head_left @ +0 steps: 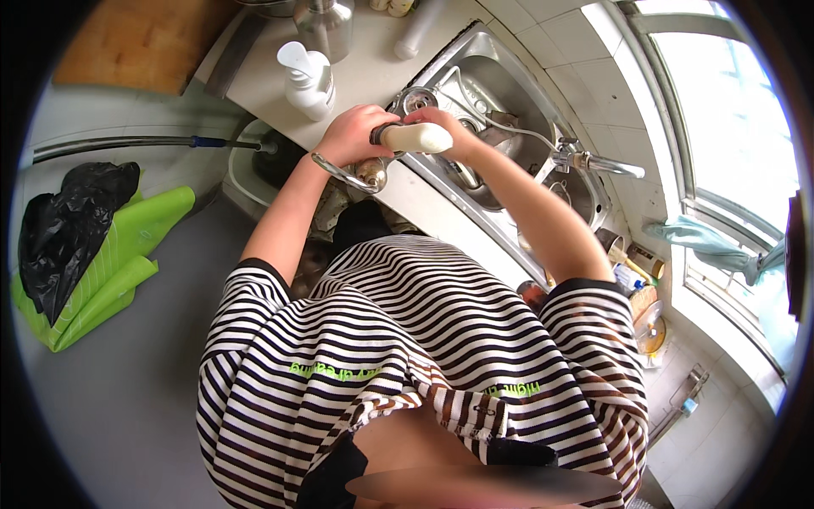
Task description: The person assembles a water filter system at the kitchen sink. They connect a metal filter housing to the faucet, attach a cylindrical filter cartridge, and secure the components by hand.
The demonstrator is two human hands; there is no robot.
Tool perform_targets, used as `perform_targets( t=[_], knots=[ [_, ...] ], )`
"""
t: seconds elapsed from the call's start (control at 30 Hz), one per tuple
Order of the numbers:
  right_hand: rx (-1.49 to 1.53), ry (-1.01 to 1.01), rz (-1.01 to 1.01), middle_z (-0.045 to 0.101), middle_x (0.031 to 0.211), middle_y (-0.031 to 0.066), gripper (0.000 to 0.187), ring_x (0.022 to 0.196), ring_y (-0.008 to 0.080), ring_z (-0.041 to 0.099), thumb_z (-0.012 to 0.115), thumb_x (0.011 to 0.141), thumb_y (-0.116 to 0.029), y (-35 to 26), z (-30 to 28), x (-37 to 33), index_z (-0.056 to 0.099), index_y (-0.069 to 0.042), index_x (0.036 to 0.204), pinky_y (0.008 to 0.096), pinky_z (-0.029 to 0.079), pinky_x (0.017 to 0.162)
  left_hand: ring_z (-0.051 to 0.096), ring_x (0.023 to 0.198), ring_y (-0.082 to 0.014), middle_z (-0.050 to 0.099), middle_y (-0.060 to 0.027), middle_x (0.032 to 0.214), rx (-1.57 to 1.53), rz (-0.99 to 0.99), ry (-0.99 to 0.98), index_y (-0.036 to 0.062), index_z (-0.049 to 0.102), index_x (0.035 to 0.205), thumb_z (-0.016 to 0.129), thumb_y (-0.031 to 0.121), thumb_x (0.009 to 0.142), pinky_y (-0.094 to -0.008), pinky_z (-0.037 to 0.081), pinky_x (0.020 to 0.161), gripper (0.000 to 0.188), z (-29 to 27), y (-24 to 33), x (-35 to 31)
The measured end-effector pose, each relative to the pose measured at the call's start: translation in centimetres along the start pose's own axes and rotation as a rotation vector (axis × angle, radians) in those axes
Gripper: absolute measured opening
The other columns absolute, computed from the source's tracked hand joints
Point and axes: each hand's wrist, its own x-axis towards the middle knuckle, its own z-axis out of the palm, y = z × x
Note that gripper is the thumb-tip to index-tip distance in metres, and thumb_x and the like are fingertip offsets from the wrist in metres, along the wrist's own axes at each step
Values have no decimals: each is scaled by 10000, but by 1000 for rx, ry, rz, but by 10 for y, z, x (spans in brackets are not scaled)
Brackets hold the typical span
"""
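While handle (420, 138) between hands (353, 136), sink (509, 81) cluttered.

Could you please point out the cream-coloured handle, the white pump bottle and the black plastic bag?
Cream-coloured handle (420, 138): head view, on the middle of its length.
White pump bottle (311, 92): head view, on its body below the pump.
Black plastic bag (78, 222): head view, on its crumpled middle.

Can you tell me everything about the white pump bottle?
The bottle is white, smooth and looks like plastic, with a wide white pump top. Small print shows on its side. It stands upright on the pale counter, just beyond the person's left hand. Nobody seems to be holding it. What's inside can't be seen.
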Motion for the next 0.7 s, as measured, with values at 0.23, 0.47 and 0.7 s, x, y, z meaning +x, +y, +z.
perform_targets(
  t=[0.23,0.47,0.7],
  knots=[
    [-472,344,-233,662,1081,175,477,987,385,646,775,814,-337,12,63,-13,606,-68,1171,472,523,827,639,814,-311,652,-96,871,2,-9,-170,80,688,928,867,230,681,-407,514,720,340,-6,2,11],
    [-556,372,-261,670,991,153,384,923,373,662,739,839,-317,9,63,-12,605,-60,1091,476,528,808,659,837,-300,675,-98,899,-110,-123,-160,67,704,928,860,208,709,-390,534,735,304,-4,5,9],
    [-458,360,-214,672,1027,122,398,988,347,656,763,816,-297,7,62,-14,621,-110,1138,472,531,848,663,867,-304,687,-97,937,-69,-79,-192,78,685,1018,882,207,692,-385,532,773,402,-7,11,12]
  ],
)
